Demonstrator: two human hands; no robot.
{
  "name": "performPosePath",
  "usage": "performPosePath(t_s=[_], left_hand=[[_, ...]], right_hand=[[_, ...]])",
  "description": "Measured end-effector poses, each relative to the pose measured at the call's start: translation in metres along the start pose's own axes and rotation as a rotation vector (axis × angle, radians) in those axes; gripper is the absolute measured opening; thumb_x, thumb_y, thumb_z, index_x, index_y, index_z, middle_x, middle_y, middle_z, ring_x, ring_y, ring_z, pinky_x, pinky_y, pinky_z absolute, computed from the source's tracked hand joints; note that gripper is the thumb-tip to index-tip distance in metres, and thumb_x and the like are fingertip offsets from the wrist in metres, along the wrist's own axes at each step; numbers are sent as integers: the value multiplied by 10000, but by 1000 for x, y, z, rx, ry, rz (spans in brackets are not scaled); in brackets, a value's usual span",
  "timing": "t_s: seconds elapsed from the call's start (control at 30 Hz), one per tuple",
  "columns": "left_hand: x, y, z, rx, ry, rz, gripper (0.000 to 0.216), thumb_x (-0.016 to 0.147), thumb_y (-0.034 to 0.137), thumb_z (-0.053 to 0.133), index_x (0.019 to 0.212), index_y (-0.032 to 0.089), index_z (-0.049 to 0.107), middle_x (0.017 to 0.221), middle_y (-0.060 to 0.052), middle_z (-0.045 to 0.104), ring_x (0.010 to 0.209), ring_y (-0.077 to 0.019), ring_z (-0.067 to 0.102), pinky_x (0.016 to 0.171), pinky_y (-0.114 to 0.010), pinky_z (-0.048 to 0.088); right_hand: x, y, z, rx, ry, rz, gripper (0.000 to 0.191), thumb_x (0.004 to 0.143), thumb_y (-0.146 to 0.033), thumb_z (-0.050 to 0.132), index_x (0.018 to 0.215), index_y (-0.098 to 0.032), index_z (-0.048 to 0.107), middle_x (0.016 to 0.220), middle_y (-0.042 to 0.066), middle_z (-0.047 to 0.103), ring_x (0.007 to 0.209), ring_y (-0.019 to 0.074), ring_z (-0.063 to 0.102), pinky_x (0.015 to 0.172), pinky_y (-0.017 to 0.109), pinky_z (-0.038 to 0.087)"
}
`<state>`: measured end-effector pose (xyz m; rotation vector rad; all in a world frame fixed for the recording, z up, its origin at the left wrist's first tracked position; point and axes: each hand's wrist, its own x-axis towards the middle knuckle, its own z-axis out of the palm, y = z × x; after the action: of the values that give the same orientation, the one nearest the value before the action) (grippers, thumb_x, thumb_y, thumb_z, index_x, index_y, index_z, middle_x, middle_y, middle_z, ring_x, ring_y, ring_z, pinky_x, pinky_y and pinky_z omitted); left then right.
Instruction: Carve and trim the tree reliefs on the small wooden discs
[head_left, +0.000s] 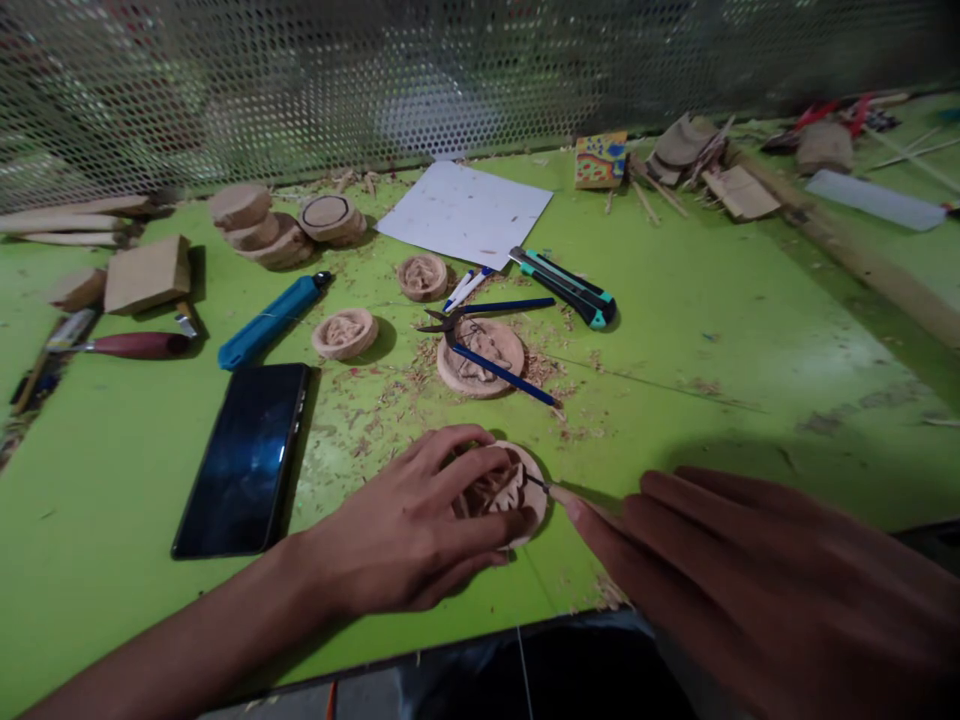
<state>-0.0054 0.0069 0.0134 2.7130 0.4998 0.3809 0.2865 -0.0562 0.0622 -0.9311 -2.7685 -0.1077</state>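
A round carved wooden disc (534, 478) lies on the green table (675, 380) near its front edge. My left hand (435, 510) rests over the left part of the disc, fingers curled across it and gripping it, so much of the carving is hidden. From the right, my right hand (720, 560) grips a thin carving tool (551, 489). Its dark metal tip touches the relief inside the disc's rim. Most of the tool's handle is covered by my fingers. Just beyond lies another carved disc (491, 345), with blue-handled pliers (495, 365) resting across it.
A phone (240, 460) lies left of my left hand. Further back are a blue cutter (274, 320), a green-black cutter (566, 285), two small carved discs (345, 333), pens (469, 287), white paper (465, 215) and wood blocks (148, 275). A perforated metal screen (450, 80) stands behind.
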Motion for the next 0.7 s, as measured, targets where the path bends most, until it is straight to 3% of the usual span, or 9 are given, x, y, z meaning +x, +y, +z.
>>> performPosePath(t_s=[0.17,0.47,0.63,0.7], left_hand=[[0,0,2,-4,9,-8,329,977,287,659,1306,289,666,1440,-128,513,1372,-385,445,1081,-586,506],[-1,-1,2,-14,-5,-5,324,981,288,663,1306,290,668,1454,-132,487,1382,-391,425,1069,-592,508],[0,-1,1,-10,-3,3,355,966,278,685,1320,287,664,1451,-132,494,1379,-388,434,1094,-592,498],[1,-1,0,-7,-1,4,339,970,280,680,1309,281,669,1447,-133,498,1379,-384,434,1107,-596,491]], right_hand=[[4,12,-2,82,-32,-75,333,874,-25,453,1173,-96,581,930,55,588,796,200,533,716,354,413],[14,15,-2,168,-113,19,484,765,-13,539,1235,-132,555,860,-11,534,703,161,506,609,361,332],[10,15,-6,123,-114,-8,487,738,-52,599,1218,-132,575,929,10,557,771,185,522,633,364,347],[7,14,-6,125,-92,30,444,790,-42,577,1220,-151,593,958,10,567,807,183,527,694,361,362]])
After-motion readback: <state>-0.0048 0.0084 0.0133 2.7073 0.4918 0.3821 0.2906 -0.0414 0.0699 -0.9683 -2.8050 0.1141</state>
